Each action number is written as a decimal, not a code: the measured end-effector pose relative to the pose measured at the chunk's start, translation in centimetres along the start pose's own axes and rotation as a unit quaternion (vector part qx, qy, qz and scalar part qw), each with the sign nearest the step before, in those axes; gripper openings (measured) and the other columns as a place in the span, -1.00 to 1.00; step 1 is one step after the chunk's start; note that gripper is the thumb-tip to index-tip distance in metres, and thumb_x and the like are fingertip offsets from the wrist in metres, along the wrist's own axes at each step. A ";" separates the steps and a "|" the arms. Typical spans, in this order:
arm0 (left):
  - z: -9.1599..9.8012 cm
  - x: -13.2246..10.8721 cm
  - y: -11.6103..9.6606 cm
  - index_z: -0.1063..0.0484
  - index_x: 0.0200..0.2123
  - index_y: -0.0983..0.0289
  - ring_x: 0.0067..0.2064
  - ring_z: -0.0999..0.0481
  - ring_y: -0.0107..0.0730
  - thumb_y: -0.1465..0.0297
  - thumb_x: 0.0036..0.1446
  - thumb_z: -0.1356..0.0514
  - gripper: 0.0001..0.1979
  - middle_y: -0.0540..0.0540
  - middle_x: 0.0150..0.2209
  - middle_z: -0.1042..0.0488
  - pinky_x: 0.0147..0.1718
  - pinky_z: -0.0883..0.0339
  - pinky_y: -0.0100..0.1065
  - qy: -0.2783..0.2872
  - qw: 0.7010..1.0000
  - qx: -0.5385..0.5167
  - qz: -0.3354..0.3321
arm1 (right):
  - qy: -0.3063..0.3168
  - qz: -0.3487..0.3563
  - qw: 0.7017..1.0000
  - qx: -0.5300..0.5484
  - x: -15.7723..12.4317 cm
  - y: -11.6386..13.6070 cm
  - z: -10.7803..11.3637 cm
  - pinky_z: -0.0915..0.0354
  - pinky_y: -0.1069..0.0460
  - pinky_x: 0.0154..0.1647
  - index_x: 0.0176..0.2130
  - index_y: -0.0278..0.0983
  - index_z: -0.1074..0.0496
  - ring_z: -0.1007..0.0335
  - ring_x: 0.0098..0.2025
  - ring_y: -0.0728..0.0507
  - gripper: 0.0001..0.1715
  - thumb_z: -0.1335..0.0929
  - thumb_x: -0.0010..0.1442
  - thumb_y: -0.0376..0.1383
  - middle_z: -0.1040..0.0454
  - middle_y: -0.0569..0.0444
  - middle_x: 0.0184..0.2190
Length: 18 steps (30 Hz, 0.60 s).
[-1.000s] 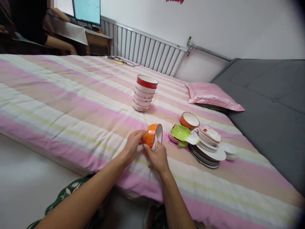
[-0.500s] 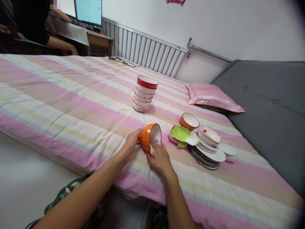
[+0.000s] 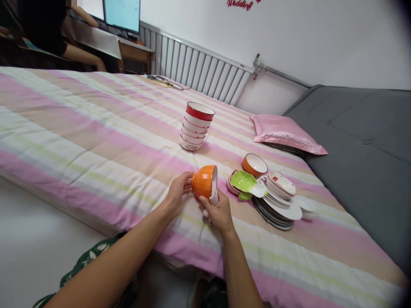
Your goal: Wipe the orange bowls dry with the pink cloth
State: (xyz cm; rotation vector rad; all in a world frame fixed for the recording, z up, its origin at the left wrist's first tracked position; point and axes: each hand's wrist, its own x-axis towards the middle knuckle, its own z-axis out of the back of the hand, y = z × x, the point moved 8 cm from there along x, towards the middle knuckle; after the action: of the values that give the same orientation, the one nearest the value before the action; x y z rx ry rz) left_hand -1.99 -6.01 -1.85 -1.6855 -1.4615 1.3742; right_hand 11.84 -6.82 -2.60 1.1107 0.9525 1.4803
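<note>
Striped bedding is covering the bed, and a grey headboard is standing along its right side. Above the near edge, the left hand is cupping the base of an orange bowl, which is lying tilted with its mouth facing right. The right hand is pinching a pale cloth over the rim, its thumb resting near the outer wall. For good work, the left hand should be bracing the base firmly, since the glaze is probably slippery, while the right should be pressing cloth evenly around the rim. Working low over the bedding is likely softening any slip. Toward the right side, a green dish is lying beside stacked plates; nearer the middle, stacked bowls are standing upright.
</note>
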 end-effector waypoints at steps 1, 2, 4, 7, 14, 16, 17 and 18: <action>0.0 0.0 -0.2 -0.47 -0.43 0.29 -0.34 -0.46 -0.29 0.11 -0.17 -0.19 -0.65 0.07 -0.43 -0.51 -0.28 -0.25 -0.33 0.004 1.000 -0.005 -0.014 | -0.010 -0.009 0.999 0.038 0.0 -0.1 0.1 -0.27 0.10 -0.61 -0.13 -0.32 -0.42 -0.26 -0.63 0.01 -0.58 -0.38 0.07 -0.12 -0.42 0.16 -0.56; -0.1 0.0 -0.4 -0.49 -0.39 0.29 -0.29 -0.47 -0.27 0.11 -0.17 -0.19 -0.63 0.09 -0.39 -0.53 -0.25 -0.24 -0.32 0.009 0.999 -0.009 -0.029 | -0.021 -0.015 0.997 0.077 -0.1 -0.1 0.2 -0.28 0.11 -0.62 -0.12 -0.33 -0.41 -0.27 -0.61 0.01 -0.55 -0.40 0.06 -0.10 -0.44 0.13 -0.53; -0.1 -0.1 -0.8 -0.50 -0.36 0.30 -0.22 -0.47 -0.25 0.13 -0.19 -0.21 -0.61 0.10 -0.34 -0.54 -0.19 -0.23 -0.32 0.011 0.998 -0.013 -0.054 | -0.035 -0.023 0.989 0.141 -0.1 -0.1 0.2 -0.31 0.12 -0.62 -0.12 -0.32 -0.40 -0.32 -0.57 0.01 -0.50 -0.43 0.02 -0.09 -0.46 0.08 -0.46; -0.2 -0.3 -0.9 -0.48 -0.40 0.29 -0.22 -0.47 -0.24 0.14 -0.20 -0.21 -0.65 0.09 -0.35 -0.53 -0.21 -0.23 -0.32 0.008 0.998 -0.018 -0.060 | 0.007 -0.040 0.986 0.163 -0.2 -0.1 -0.7 -0.25 0.15 -0.67 -0.06 -0.31 -0.37 -0.27 -0.62 0.04 -0.46 -0.44 0.01 -0.10 -0.45 0.12 -0.49; 0.0 -0.2 -0.6 -0.44 -0.45 0.27 -0.33 -0.44 -0.32 0.17 -0.17 -0.20 -0.71 0.03 -0.43 -0.48 -0.32 -0.24 -0.36 0.013 0.999 -0.020 -0.040 | 0.127 -0.021 0.992 0.010 -0.4 0.3 -2.0 -0.39 0.02 -0.42 0.01 -0.27 -0.35 -0.45 -0.42 -0.09 -0.50 -0.39 0.06 -0.19 -0.53 0.05 -0.30; 0.1 -0.2 -0.5 -0.43 -0.45 0.27 -0.34 -0.43 -0.33 0.17 -0.16 -0.20 -0.72 0.03 -0.43 -0.47 -0.33 -0.24 -0.36 0.013 0.999 -0.015 -0.038 | 0.137 0.025 0.984 -0.112 -0.5 0.9 -1.8 -0.39 -0.08 -0.19 0.01 -0.26 -0.37 -0.48 -0.23 -0.20 -0.53 -0.36 0.09 -0.23 -0.54 0.01 -0.20; 0.1 -0.1 -0.5 -0.42 -0.46 0.27 -0.34 -0.43 -0.33 0.18 -0.16 -0.19 -0.73 0.03 -0.44 -0.47 -0.32 -0.24 -0.36 0.013 0.999 -0.009 -0.037 | 0.138 0.050 0.974 -0.172 -0.6 1.2 -1.8 -0.33 -0.14 -0.04 0.03 -0.25 -0.36 -0.46 -0.11 -0.24 -0.54 -0.35 0.10 -0.25 -0.54 -0.01 -0.13; 0.0 -0.1 -0.5 -0.41 -0.47 0.26 -0.34 -0.43 -0.33 0.18 -0.15 -0.19 -0.74 0.03 -0.44 -0.46 -0.32 -0.24 -0.36 0.010 0.999 -0.003 -0.036 | 0.138 0.068 0.963 -0.222 -0.7 1.4 -1.7 -0.21 -0.21 0.09 0.05 -0.25 -0.35 -0.41 -0.01 -0.27 -0.53 -0.34 0.12 -0.27 -0.52 -0.03 -0.08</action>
State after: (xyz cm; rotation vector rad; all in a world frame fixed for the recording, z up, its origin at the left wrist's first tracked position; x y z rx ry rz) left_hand -2.21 -6.00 -1.40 -1.6299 -1.5003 1.3125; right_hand 9.83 -7.76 -1.84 0.6628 0.6839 1.8840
